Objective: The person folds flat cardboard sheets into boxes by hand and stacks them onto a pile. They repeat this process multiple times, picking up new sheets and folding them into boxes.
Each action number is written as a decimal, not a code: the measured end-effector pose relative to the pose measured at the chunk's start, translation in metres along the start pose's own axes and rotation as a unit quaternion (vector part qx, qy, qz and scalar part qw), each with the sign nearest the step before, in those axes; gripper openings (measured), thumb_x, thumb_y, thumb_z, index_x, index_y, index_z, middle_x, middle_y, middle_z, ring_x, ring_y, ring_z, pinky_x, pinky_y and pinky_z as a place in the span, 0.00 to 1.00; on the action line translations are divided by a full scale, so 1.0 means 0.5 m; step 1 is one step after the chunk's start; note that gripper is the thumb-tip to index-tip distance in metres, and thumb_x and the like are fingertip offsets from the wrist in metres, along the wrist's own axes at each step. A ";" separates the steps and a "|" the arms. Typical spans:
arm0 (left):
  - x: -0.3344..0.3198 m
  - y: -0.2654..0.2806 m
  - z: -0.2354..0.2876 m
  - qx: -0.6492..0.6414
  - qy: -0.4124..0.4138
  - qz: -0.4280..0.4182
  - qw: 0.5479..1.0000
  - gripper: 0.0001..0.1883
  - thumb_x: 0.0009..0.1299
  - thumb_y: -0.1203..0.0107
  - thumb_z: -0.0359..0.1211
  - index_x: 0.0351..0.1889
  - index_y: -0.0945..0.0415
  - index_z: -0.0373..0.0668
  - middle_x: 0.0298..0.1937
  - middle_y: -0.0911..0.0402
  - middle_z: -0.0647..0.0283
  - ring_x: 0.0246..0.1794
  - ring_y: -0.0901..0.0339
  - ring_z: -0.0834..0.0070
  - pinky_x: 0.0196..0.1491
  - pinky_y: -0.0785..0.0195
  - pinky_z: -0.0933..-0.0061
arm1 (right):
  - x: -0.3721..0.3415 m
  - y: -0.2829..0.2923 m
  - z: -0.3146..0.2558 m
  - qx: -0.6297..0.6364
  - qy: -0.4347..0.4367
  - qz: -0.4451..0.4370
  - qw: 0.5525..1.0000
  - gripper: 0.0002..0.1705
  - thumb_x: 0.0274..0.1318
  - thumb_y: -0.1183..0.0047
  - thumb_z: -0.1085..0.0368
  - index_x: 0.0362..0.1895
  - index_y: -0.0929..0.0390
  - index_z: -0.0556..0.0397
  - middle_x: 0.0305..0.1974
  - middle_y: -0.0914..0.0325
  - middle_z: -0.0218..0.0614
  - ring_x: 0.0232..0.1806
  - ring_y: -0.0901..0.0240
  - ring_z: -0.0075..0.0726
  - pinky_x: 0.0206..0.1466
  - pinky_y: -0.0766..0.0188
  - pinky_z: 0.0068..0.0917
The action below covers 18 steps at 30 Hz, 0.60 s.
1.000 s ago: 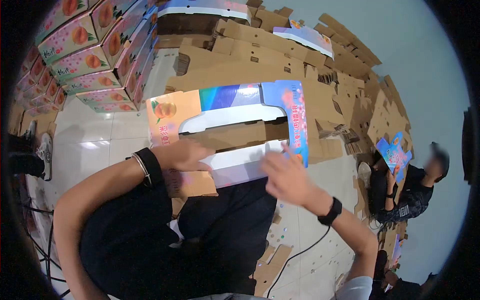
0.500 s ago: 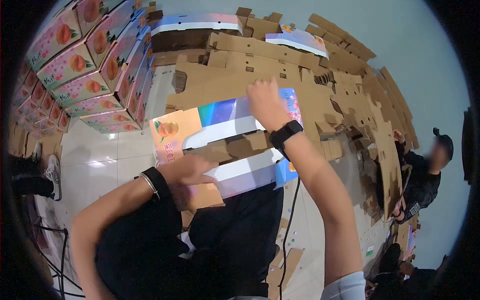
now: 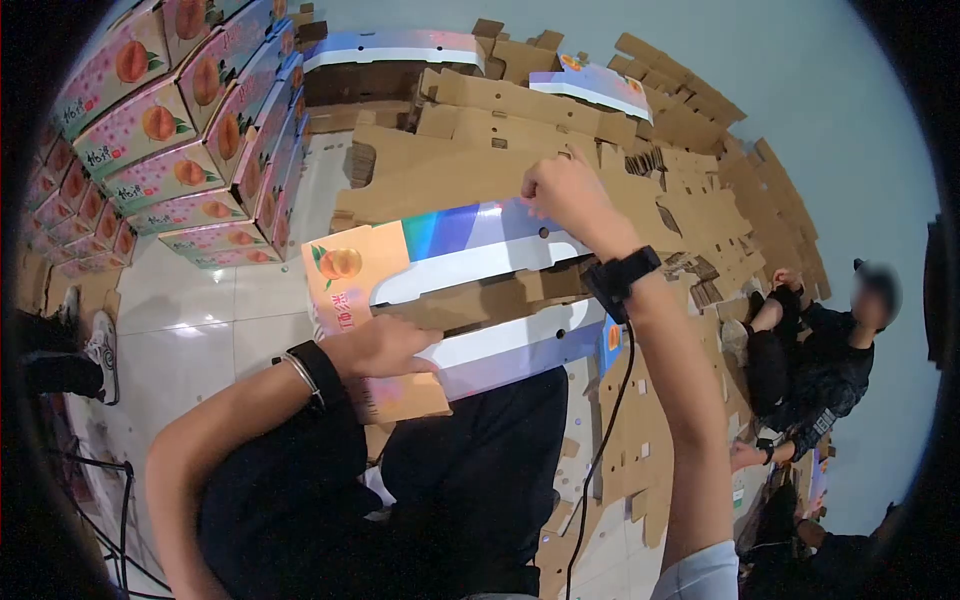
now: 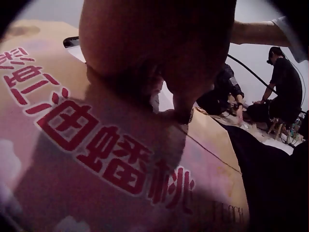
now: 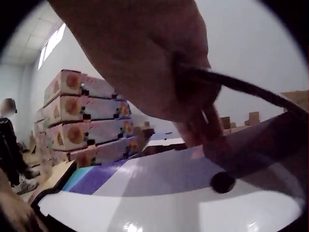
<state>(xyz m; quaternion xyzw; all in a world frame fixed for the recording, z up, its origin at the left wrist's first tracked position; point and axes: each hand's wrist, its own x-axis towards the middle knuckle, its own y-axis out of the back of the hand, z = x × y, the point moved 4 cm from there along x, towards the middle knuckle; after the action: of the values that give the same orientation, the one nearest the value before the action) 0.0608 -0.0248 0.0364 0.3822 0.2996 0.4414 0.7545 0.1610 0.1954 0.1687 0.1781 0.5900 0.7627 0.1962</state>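
A printed cardboard box (image 3: 470, 370), open at the top, lies across the person's lap. Its left end panel (image 3: 349, 262) is orange with a peach picture and red lettering; white flaps line both long sides. At the near left corner, the left hand (image 3: 390, 345) grips the box edge where the orange panel meets the near white flap. The right hand (image 3: 575, 195) holds the top edge of the far side panel (image 5: 159, 169) near its right end, beside a round hole; its fingers reach partly behind that panel. A blue end flap (image 3: 611, 345) hangs at the right end.
Stacked peach boxes (image 3: 190, 130) rise at the left. Flattened cardboard sheets (image 3: 440, 160) spread behind the box and along the wall. Another person (image 3: 835, 350) sits at the right. A black cable (image 3: 605, 450) runs down from the right wristband.
The right hand has moved from the near side to the far right edge of the box. The lettered right end panel no longer lies over the end. The left hand stays at its corner.
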 end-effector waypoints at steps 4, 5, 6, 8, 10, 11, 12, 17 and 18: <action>0.001 -0.004 -0.001 0.020 0.004 -0.004 1.000 0.27 0.68 0.50 0.51 0.55 0.29 0.39 0.41 0.21 0.47 0.43 0.24 0.50 0.48 0.32 0.55 | -0.042 0.007 -0.080 -0.075 0.120 0.155 0.978 0.15 0.44 0.45 0.67 0.40 0.20 0.47 0.44 0.21 0.37 0.48 0.26 0.40 0.69 0.50 0.50; 0.001 -0.005 -0.002 0.023 -0.007 0.006 1.000 0.27 0.68 0.50 0.51 0.55 0.29 0.39 0.41 0.21 0.47 0.43 0.23 0.50 0.48 0.32 0.55 | -0.045 0.006 -0.118 -0.025 0.141 0.171 0.975 0.15 0.44 0.45 0.68 0.41 0.20 0.47 0.47 0.22 0.36 0.51 0.28 0.40 0.69 0.51 0.52; -0.002 -0.007 -0.004 0.026 -0.015 0.015 0.999 0.26 0.69 0.50 0.51 0.54 0.29 0.39 0.40 0.21 0.47 0.43 0.23 0.51 0.47 0.32 0.55 | -0.039 0.006 -0.158 0.027 0.164 0.187 0.968 0.15 0.45 0.45 0.68 0.41 0.21 0.47 0.49 0.24 0.36 0.54 0.30 0.40 0.69 0.51 0.53; -0.005 -0.008 -0.007 0.028 -0.031 0.034 0.999 0.26 0.69 0.50 0.50 0.54 0.30 0.39 0.40 0.21 0.47 0.42 0.23 0.50 0.47 0.32 0.54 | -0.009 -0.015 -0.223 0.115 0.176 0.186 0.960 0.18 0.46 0.46 0.67 0.45 0.22 0.49 0.51 0.24 0.37 0.55 0.30 0.42 0.69 0.52 0.54; -0.005 -0.002 0.000 0.029 -0.044 0.055 0.997 0.26 0.69 0.50 0.50 0.54 0.31 0.39 0.40 0.21 0.47 0.42 0.23 0.50 0.46 0.32 0.53 | 0.004 -0.035 -0.253 0.203 0.189 0.181 0.944 0.20 0.47 0.46 0.67 0.49 0.23 0.50 0.52 0.25 0.39 0.56 0.31 0.44 0.69 0.53 0.54; 0.000 -0.001 0.002 0.026 -0.010 0.012 1.000 0.26 0.69 0.50 0.49 0.55 0.31 0.39 0.40 0.21 0.47 0.43 0.24 0.50 0.46 0.32 0.53 | 0.022 -0.050 -0.264 0.271 0.179 0.113 0.939 0.22 0.50 0.47 0.66 0.53 0.25 0.52 0.53 0.26 0.40 0.57 0.31 0.43 0.68 0.50 0.50; 0.003 0.001 0.003 0.021 0.026 -0.030 0.999 0.26 0.69 0.50 0.49 0.55 0.32 0.38 0.40 0.21 0.46 0.43 0.24 0.49 0.46 0.32 0.52 | 0.043 -0.067 -0.278 0.336 0.171 0.043 0.925 0.25 0.52 0.48 0.65 0.57 0.27 0.53 0.55 0.28 0.41 0.58 0.32 0.42 0.67 0.46 0.46; -0.001 0.015 0.015 -0.008 0.022 -0.017 1.000 0.23 0.68 0.49 0.46 0.53 0.32 0.39 0.38 0.20 0.45 0.42 0.23 0.47 0.47 0.31 0.51 | 0.077 -0.091 -0.224 0.582 0.213 -0.120 0.776 0.25 0.56 0.49 0.64 0.59 0.29 0.52 0.55 0.27 0.41 0.56 0.31 0.34 0.59 0.36 0.32; -0.002 0.014 0.013 -0.012 0.025 -0.016 0.999 0.23 0.68 0.49 0.46 0.53 0.32 0.39 0.38 0.20 0.45 0.42 0.23 0.47 0.47 0.31 0.51 | 0.077 -0.086 -0.213 0.614 0.214 -0.131 0.748 0.24 0.55 0.49 0.65 0.58 0.28 0.52 0.54 0.26 0.40 0.55 0.31 0.32 0.56 0.34 0.28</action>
<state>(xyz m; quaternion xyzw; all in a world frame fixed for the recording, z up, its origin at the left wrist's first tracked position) 0.0624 -0.0256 0.0457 0.3574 0.3189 0.4423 0.7583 0.0781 0.1363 0.1027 0.0129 0.9753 0.2204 0.0110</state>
